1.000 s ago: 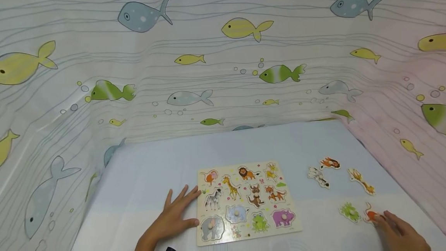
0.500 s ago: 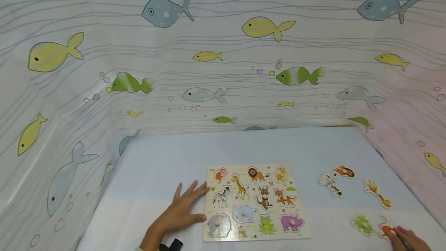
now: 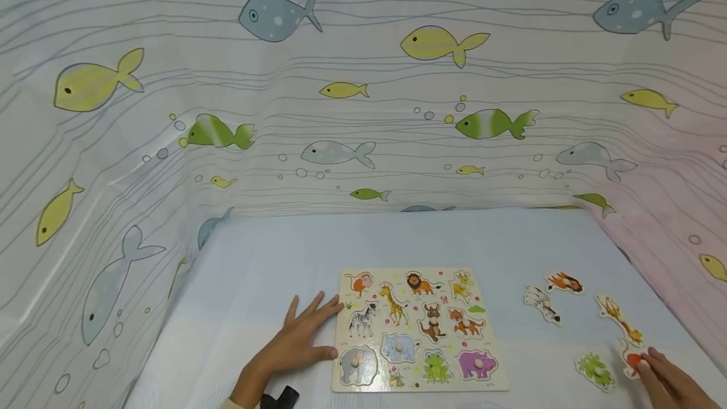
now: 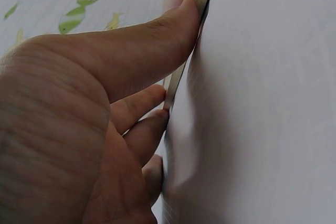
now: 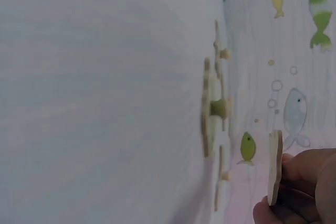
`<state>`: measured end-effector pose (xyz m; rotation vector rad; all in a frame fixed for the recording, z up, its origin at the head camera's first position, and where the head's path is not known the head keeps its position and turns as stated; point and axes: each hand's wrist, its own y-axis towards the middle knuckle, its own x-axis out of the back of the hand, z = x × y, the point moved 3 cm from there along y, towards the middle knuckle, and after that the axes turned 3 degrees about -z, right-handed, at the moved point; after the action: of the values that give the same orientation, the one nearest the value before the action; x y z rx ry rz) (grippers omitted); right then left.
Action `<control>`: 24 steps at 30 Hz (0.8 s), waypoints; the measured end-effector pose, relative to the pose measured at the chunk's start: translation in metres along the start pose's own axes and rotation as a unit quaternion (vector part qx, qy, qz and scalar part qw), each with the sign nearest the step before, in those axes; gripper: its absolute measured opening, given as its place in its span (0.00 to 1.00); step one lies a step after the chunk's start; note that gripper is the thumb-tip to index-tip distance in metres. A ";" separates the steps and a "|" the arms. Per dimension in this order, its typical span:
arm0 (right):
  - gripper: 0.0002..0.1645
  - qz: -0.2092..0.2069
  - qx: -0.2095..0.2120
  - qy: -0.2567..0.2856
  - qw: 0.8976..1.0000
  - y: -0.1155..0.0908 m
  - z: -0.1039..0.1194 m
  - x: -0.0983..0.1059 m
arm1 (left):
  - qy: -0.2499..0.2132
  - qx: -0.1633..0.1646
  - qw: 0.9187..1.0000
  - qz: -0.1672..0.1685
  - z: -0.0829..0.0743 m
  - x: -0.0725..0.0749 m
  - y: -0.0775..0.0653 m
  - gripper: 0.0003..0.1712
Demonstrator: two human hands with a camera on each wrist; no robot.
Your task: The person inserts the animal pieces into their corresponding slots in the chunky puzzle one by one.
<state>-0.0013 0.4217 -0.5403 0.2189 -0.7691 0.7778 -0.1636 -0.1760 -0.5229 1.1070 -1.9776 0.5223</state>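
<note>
My right hand (image 3: pixel 673 380) pinches a small wooden puzzle piece with an orange monkey (image 3: pixel 632 358) at the lower right of the head view. In the right wrist view that piece (image 5: pixel 274 169) stands off the table surface, its thin edge showing. My left hand (image 3: pixel 295 343) lies beside the animal puzzle board (image 3: pixel 443 386), fingers spread and fairly straight, the thumb and fingertips touching the left edge. The left wrist view shows them against the board's side (image 4: pixel 177 80). Knobbed elephant (image 3: pixel 358 372), blue animal (image 3: pixel 392 351) and purple hippo (image 3: pixel 470 368) pieces sit in the board.
Loose pieces lie right of the board: a frog (image 3: pixel 595 371), a giraffe (image 3: pixel 619 319), a zebra (image 3: pixel 542 305) and an orange-brown animal (image 3: pixel 565 282). A black object (image 3: pixel 281 397) is by my left wrist. Fish-patterned sheeting (image 3: pixel 420 112) surrounds the pale table (image 3: pixel 295 245).
My right hand has picked up the monkey piece from beside the frog and shifted it up toward the giraffe. The head view has swung left. My left hand stays at the board.
</note>
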 end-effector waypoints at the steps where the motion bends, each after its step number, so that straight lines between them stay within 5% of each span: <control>1: 0.38 -0.004 0.021 -0.006 1.000 -0.001 0.012 0.001 | 0.000 0.000 1.000 0.000 0.000 0.000 0.000 0.50; 4: 0.27 -0.047 0.139 -0.014 0.989 -0.010 0.049 0.001 | 0.003 -0.001 1.000 0.000 0.000 0.001 0.000 0.50; 8: 0.16 -0.102 0.275 0.002 0.956 -0.022 0.094 -0.009 | 0.008 -0.005 1.000 -0.005 0.001 0.002 -0.001 0.50; 17: 0.24 -0.010 0.497 0.062 0.865 -0.030 0.180 -0.057 | 0.007 -0.003 1.000 -0.005 0.004 0.001 -0.004 0.50; 24: 0.19 0.055 0.567 0.028 0.822 -0.040 0.235 -0.102 | 0.013 0.005 1.000 0.009 0.004 -0.001 0.001 0.51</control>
<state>-0.1476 0.2323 -0.4399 1.2273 -0.1660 1.2820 -0.1653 -0.1773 -0.5263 1.0837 -1.9662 0.5536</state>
